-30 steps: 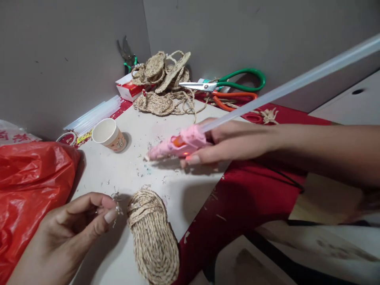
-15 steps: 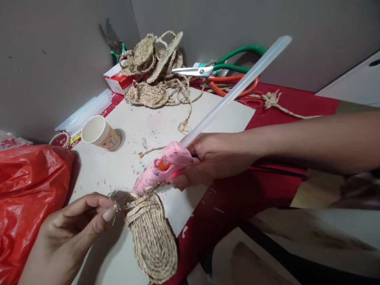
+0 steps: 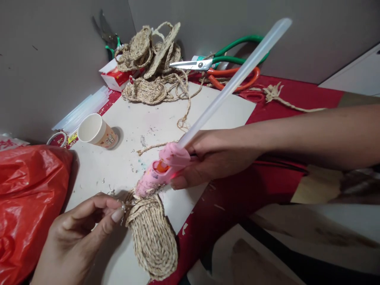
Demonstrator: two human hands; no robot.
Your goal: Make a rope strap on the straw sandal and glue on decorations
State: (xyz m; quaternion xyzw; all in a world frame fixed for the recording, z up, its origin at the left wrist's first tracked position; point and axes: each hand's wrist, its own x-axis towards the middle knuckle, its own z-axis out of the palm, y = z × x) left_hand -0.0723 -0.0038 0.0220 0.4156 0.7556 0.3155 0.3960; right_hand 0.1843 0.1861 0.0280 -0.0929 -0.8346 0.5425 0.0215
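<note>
My right hand (image 3: 212, 160) grips a pink hot glue gun (image 3: 175, 155), with a long translucent glue stick (image 3: 237, 81) jutting up from its back. The gun's front end lies over the upper edge of a woven straw slipper (image 3: 154, 237), and its nozzle tip is hard to make out there. Between the thumb and index finger of my left hand (image 3: 80, 233) is a small shiny bead ornament (image 3: 123, 207) with thin strands hanging off it. That hand is just left of the slipper's upper end; whether the ornament touches the straw I cannot tell.
A paper cup (image 3: 97, 132) stands on the white board (image 3: 154, 118), near spare glue sticks (image 3: 81, 111). A red plastic bag (image 3: 32, 198) bulges at left. Behind are braided straw pieces (image 3: 145, 89), green-handled scissors (image 3: 204, 64), orange handles (image 3: 231, 73) and pruning shears (image 3: 108, 35).
My left hand has moved a little right, bringing the bead ornament closer to the slipper. The glue gun stays over the slipper's upper end. The view has shifted slightly.
</note>
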